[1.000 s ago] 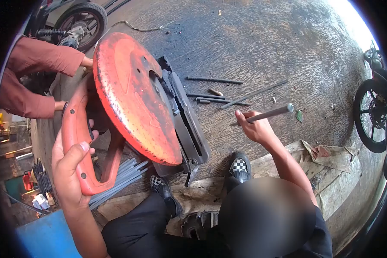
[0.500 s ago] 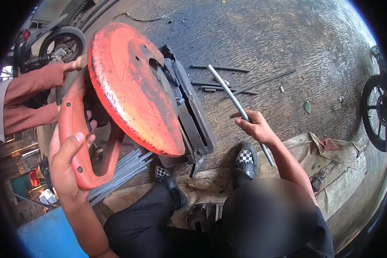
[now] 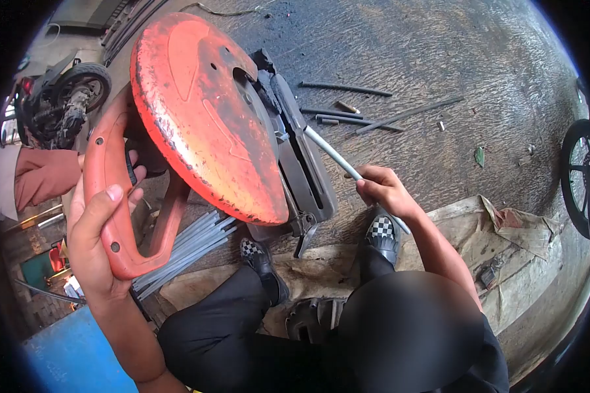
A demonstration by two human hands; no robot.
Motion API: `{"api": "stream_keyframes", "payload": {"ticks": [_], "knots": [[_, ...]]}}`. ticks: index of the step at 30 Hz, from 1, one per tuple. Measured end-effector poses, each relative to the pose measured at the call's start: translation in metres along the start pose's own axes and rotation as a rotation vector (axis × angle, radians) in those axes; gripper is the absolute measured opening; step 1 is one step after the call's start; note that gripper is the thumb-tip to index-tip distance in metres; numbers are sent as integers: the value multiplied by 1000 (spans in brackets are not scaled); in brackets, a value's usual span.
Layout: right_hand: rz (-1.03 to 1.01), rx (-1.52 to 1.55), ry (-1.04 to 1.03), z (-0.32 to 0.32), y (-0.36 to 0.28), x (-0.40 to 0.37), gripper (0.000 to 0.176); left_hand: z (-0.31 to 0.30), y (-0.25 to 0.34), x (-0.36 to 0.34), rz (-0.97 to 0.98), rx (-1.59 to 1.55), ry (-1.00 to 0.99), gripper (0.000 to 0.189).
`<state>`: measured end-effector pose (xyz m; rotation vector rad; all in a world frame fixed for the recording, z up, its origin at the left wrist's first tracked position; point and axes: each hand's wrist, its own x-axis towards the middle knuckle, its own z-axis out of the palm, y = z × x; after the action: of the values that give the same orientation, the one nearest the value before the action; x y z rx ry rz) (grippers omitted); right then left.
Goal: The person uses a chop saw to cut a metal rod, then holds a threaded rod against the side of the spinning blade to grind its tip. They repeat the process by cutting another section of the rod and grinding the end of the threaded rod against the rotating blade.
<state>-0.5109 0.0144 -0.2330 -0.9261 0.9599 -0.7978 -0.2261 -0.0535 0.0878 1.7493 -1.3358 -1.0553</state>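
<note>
My left hand [image 3: 101, 226] is wrapped round the red handle of a chop saw [image 3: 203, 124], thumb on the outside and fingers through the loop near the black trigger. The saw's worn red guard covers most of its disc, above a dark metal base [image 3: 314, 177]. In my right hand [image 3: 383, 193] is a thin grey metal rod [image 3: 334, 156], held near its middle. Its far end reaches the edge of the saw base, close to the vise; the near end points back past my wrist.
Several dark rods [image 3: 373, 123] lie on the wet floor beyond the saw. A bundle of grey rods [image 3: 187, 249] rests left of my feet. Another person's sleeve [image 3: 46, 177] shows at the left, near a motorcycle [image 3: 72, 98]. A dirty cloth [image 3: 465, 242] spreads at the right, with a wheel [image 3: 575, 177] beyond.
My right hand has lowered the rod and shifted it left, bringing its far end to the saw base. The other person's arms have drawn back left from the saw. My left hand keeps its grip.
</note>
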Motion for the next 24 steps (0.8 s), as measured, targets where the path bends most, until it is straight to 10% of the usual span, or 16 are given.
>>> {"api": "stream_keyframes", "payload": {"ticks": [8, 24], "knots": [[-98, -295, 62, 16, -9, -1, 24, -3, 2, 3, 1, 42, 4, 62], [128, 332, -198, 29, -13, 18, 34, -17, 3, 10, -54, 17, -9, 56]]}}
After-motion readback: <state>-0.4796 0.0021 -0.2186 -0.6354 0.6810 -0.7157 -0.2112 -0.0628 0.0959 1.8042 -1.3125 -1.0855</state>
